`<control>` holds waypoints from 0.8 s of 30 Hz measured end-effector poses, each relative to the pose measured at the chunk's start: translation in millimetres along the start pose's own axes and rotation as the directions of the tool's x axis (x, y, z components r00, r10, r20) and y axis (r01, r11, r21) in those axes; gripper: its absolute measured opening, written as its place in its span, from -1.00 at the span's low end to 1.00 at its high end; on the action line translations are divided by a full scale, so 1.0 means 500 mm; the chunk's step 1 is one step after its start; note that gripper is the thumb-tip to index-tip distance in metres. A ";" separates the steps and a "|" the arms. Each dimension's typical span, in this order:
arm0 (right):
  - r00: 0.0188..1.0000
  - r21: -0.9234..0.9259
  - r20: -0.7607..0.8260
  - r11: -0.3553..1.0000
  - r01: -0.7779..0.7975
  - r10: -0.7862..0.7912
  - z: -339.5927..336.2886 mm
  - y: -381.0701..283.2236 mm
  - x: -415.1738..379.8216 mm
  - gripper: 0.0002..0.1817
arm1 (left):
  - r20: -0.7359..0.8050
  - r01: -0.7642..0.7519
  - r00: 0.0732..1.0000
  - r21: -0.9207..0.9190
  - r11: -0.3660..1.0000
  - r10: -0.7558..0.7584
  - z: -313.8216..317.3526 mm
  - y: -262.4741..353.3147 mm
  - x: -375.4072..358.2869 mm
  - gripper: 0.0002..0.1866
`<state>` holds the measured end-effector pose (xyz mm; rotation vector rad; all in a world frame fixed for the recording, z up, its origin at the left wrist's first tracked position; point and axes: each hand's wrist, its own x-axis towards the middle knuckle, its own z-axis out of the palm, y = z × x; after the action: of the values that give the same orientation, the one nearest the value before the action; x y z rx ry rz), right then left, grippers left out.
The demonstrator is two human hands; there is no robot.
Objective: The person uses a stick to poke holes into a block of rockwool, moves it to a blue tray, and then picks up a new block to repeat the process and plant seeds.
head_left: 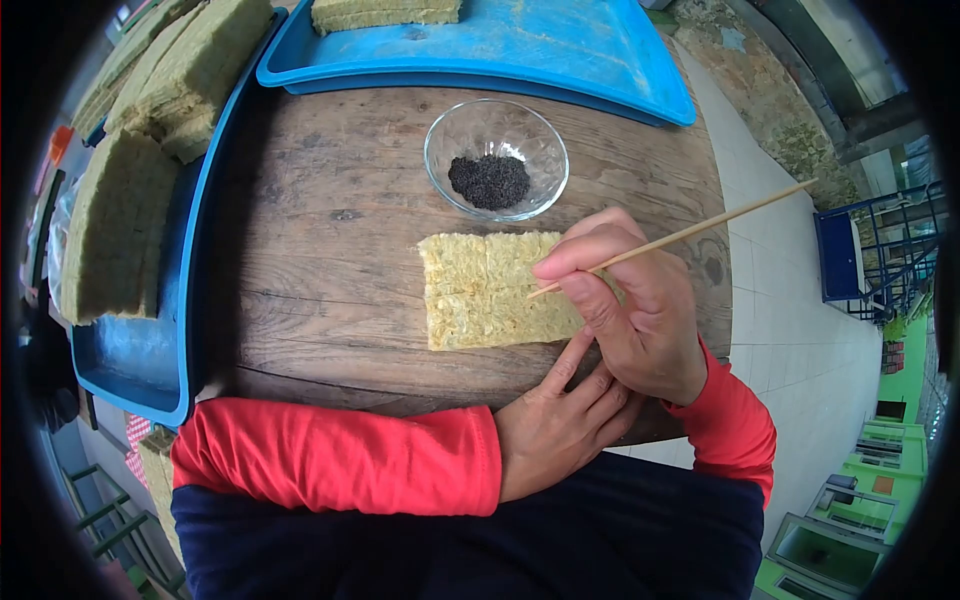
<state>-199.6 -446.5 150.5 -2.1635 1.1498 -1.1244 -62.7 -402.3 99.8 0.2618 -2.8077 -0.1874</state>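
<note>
In my right hand (635,300) a thin wooden skewer (710,222) is pinched between thumb and fingers. Its lower tip is over a yellowish rockwool slab (480,295), scored into squares, which lies flat on the table. My right hand covers the slab's right part. Below it, my left hand (570,420) rests with fingers stretched out, the index fingertip by the slab's lower edge; some fingers are partly behind the right hand. Just beyond the slab stands a clear glass bowl (545,165) with small black seeds (489,181) inside.
A blue tray (185,300) at the left holds thick rockwool blocks (118,225). Across the back of the wooden table (320,250) lies another blue tray (560,50) with a rockwool piece (385,12). Past the table's right edge is a pale tiled floor (790,310).
</note>
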 end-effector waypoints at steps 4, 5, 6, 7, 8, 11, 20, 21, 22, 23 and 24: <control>0.994 -0.038 -0.088 0.996 -0.076 0.073 0.002 0.006 -0.017 -0.90 | -0.041 0.011 0.999 0.019 1.000 -0.010 0.002 0.001 0.000 -0.38; 0.992 -0.039 -0.091 0.995 -0.093 0.089 0.002 0.007 -0.020 -0.90 | -0.042 0.012 0.999 0.017 1.000 -0.011 0.002 0.001 0.000 -0.38; 0.992 -0.039 -0.089 0.995 -0.093 0.089 0.004 0.007 -0.022 -0.90 | -0.032 0.012 0.999 0.026 1.000 -0.012 0.000 0.001 0.001 -0.40; 0.991 -0.031 -0.083 0.994 -0.109 0.106 0.006 0.007 -0.024 -0.90 | -0.023 0.013 1.000 0.036 0.999 -0.012 -0.001 0.001 0.002 -0.42; 0.989 -0.023 -0.078 0.992 -0.124 0.122 0.007 0.007 -0.025 -0.90 | -0.024 0.014 1.000 0.035 0.999 -0.013 0.000 0.002 0.002 -0.42; 0.992 -0.030 -0.073 0.994 -0.103 0.101 0.007 0.006 -0.026 -0.90 | -0.030 0.025 0.999 0.013 1.000 -0.024 0.004 0.005 0.000 -0.40; 0.998 -0.067 -0.024 0.996 -0.057 0.055 0.008 0.002 -0.028 -0.92 | -0.008 0.010 1.000 -0.008 1.000 -0.010 0.008 0.005 -0.001 -0.36; 0.998 -0.066 -0.024 0.996 -0.057 0.055 0.009 0.003 -0.028 -0.92 | -0.013 0.014 1.000 -0.007 1.000 -0.014 0.008 0.005 -0.001 -0.36; 0.998 -0.071 -0.035 0.996 -0.057 0.055 0.010 0.003 -0.027 -0.92 | -0.018 0.018 1.000 -0.006 1.000 -0.018 0.009 0.006 -0.001 -0.35; 0.997 -0.076 -0.046 0.995 -0.058 0.055 0.010 0.003 -0.027 -0.89 | -0.017 0.018 1.000 -0.006 1.000 -0.018 0.010 0.006 -0.002 -0.35; 0.997 -0.076 -0.046 0.995 -0.058 0.055 0.010 0.004 -0.027 -0.89 | -0.017 0.017 1.000 -0.011 1.000 -0.017 0.011 0.006 -0.002 -0.35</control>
<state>-200.9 -436.4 140.1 -2.1590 1.2852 -1.1249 -63.9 -398.8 94.9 0.2835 -2.7872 -0.2035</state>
